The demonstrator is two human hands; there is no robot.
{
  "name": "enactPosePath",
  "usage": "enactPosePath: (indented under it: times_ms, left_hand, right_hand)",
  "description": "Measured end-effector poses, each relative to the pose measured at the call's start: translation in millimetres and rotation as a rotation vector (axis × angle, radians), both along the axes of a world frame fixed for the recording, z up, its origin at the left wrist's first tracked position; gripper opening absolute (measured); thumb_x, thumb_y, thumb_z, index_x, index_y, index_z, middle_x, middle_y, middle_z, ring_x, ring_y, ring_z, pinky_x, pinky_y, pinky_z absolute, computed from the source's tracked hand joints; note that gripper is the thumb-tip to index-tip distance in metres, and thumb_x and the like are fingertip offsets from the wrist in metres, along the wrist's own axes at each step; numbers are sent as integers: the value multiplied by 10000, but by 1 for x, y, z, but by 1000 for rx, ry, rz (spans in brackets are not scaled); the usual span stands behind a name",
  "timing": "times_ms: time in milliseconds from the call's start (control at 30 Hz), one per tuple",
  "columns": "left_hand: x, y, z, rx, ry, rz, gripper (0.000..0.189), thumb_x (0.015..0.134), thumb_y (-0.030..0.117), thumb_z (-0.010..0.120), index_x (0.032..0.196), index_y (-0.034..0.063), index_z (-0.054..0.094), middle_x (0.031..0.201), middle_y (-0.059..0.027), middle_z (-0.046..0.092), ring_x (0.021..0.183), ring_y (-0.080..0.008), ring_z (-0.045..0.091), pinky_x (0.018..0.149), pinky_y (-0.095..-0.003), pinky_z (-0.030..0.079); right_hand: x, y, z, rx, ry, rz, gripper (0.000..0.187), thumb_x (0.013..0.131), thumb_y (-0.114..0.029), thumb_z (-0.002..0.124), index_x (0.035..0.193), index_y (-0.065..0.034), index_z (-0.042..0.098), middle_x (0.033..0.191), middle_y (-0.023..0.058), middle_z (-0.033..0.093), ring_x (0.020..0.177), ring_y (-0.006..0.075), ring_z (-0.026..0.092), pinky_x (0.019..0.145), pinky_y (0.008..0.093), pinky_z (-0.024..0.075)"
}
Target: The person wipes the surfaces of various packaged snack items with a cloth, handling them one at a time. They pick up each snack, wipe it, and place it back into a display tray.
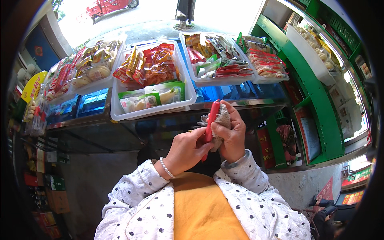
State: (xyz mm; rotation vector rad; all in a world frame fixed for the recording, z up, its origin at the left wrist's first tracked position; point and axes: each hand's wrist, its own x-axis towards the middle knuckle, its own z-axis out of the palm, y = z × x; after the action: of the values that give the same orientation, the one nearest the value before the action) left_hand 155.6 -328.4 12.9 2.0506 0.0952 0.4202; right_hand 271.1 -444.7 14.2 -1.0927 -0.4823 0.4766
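Observation:
Between both hands, in front of my chest, a slim red-wrapped sausage (pixel 213 115) is held tilted, its upper end towards the counter. The fingers of my left hand (pixel 184 147) pinch its lower part. My right hand (pixel 235 135) grips a crumpled grey cloth (pixel 222 118) against the sausage, with the thumb lying across the wrapper. Part of the cloth shows beyond the sausage on the left. Just past my hands stands a white plastic tray (pixel 153 111) of packaged snacks, among them green-and-white packets (pixel 166 93) and orange-red packets (pixel 160 67).
More trays, such as the white tray (pixel 214 81) of snack packets, line the glass-topped counter (pixel 168 117). A green perforated shelf unit (pixel 312 99) rises on the right. At lower right, a person's shoes (pixel 325 205) show. A red three-wheeled vehicle (pixel 109 6) stands outside.

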Motion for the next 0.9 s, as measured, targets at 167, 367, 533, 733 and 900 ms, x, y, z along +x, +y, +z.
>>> enactPosePath:
  times_ms: [167, 367, 533, 733, 900]
  left_hand:
    - [0, 4, -5, -572, 62, -148, 352, 915, 58, 684, 1239, -56, 605, 932, -70, 706, 821, -88, 662, 743, -241, 551]
    - [-3, 8, -14, -720, 125, -277, 373, 922, 62, 693, 1260, -66, 602, 994, -45, 682, 876, -83, 640, 790, -229, 540]
    - [1, 9, -6, -367, 51, -54, 302, 832, 141, 783, 1082, -6, 698, 846, -78, 718, 701, -119, 672, 660, -257, 536]
    - [7, 6, 6, 217, -89, 88, 239, 750, 182, 778, 915, 71, 645, 749, -94, 644, 641, -278, 654, 573, -377, 521]
    - [6, -8, 9, 300, -20, 16, 254, 756, 173, 778, 928, 55, 633, 755, -89, 632, 647, -289, 659, 568, -380, 521]
  right_hand:
    - [12, -4, 11, 148, 69, -42, 573, 803, 20, 690, 1343, 3, 501, 1060, 88, 658, 900, 167, 670, 821, 314, 568]
    - [12, -3, 13, 149, 106, 24, 560, 824, -24, 694, 1349, -5, 501, 1077, 94, 655, 939, 193, 671, 842, 333, 570]
    - [-9, -1, 9, -192, -241, 7, 667, 860, -57, 722, 1443, 24, 410, 1201, 77, 608, 1040, 141, 598, 929, 302, 494]
    - [-10, -1, 9, -220, -411, -108, 720, 819, 4, 731, 1458, -3, 400, 1079, 94, 645, 959, 143, 628, 852, 279, 525]
    - [7, -4, 17, -91, -319, -237, 714, 785, 56, 716, 1429, 6, 413, 983, 81, 641, 830, 129, 644, 748, 282, 562]
